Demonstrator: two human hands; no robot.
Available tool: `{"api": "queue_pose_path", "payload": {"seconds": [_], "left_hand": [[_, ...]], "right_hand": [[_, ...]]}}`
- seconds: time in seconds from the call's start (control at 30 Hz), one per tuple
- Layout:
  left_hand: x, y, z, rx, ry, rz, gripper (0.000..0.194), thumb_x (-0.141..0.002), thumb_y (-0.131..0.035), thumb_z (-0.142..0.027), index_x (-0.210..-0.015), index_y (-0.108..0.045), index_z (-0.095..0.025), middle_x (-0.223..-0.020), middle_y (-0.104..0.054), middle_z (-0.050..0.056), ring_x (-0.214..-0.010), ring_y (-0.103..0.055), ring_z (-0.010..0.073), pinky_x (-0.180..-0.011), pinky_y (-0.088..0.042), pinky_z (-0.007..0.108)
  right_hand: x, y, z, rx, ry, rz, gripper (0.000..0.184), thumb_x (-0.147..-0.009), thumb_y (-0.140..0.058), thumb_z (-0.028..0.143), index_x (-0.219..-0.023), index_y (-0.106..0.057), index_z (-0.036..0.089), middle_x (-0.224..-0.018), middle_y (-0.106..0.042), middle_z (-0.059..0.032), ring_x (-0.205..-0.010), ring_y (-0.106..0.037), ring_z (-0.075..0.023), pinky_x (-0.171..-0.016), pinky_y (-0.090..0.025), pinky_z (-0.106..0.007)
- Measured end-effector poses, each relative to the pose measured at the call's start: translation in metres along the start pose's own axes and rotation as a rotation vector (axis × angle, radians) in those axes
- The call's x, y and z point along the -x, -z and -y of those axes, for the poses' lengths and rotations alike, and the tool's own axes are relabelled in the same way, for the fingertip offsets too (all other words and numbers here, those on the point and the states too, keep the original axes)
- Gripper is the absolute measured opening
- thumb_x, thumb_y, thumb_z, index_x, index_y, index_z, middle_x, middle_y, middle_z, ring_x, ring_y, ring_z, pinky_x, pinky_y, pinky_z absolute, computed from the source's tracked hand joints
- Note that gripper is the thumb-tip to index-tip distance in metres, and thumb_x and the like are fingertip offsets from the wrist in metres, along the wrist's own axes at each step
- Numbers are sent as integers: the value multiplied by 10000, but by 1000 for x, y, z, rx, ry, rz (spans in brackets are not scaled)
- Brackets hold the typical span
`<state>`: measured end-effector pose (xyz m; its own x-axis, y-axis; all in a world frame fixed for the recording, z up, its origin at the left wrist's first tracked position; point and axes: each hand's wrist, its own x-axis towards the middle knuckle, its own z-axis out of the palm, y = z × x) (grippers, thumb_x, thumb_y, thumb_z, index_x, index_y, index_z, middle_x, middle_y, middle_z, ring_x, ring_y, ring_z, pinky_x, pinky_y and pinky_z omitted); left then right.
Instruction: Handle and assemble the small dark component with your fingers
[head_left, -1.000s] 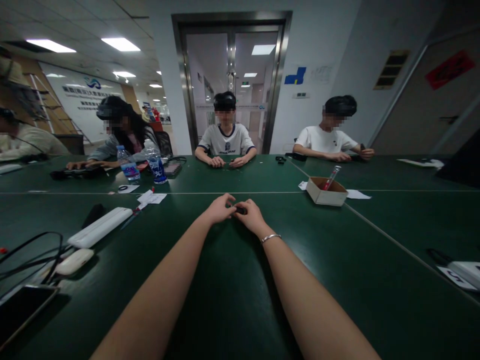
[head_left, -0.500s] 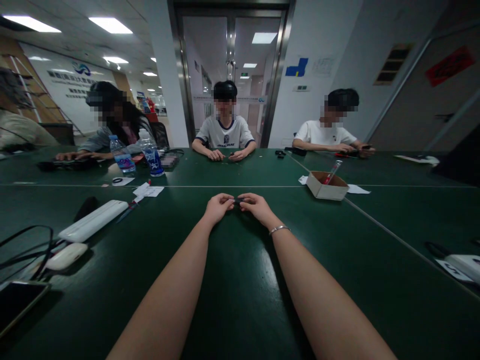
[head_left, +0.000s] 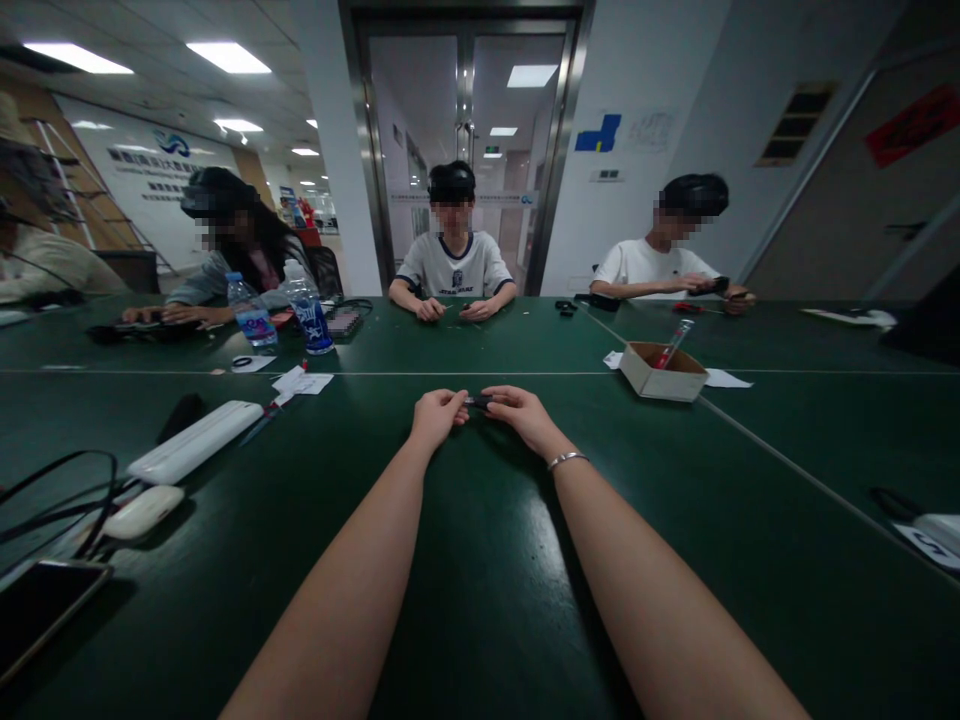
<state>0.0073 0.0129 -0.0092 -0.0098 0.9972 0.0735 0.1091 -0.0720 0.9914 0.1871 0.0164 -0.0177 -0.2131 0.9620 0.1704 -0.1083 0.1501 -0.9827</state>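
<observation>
Both my arms stretch forward over the dark green table. My left hand and my right hand meet at the table's middle, fingers curled. Between their fingertips they pinch a small black object, held just above the tabletop. It is too small to make out what it is. A metal bracelet sits on my right wrist.
A cardboard box with a red-capped tube stands to the right. At left lie a white power strip, cables, a white mouse, a phone, paper slips and two water bottles. Several people sit along the far edge.
My hands have stayed together on the small black object with only slight finger shifts. The view tilted a little, so everything sits slightly differently in the picture.
</observation>
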Motion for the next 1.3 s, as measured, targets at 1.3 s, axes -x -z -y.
{"api": "queue_pose_path", "payload": {"seconds": [1.3], "left_hand": [[0,0,1,118,-66,39,201,-721,-739,-223,-871,-656,-118,-777,-660,59,-676,-635,132,-630,-528,242]], "right_hand": [[-1,-3,4,-148,-71,-48,232,-701,-778,111,-918,-703,141,-911,-710,-63,-789,-677,-156,-791,-579,-271]]}}
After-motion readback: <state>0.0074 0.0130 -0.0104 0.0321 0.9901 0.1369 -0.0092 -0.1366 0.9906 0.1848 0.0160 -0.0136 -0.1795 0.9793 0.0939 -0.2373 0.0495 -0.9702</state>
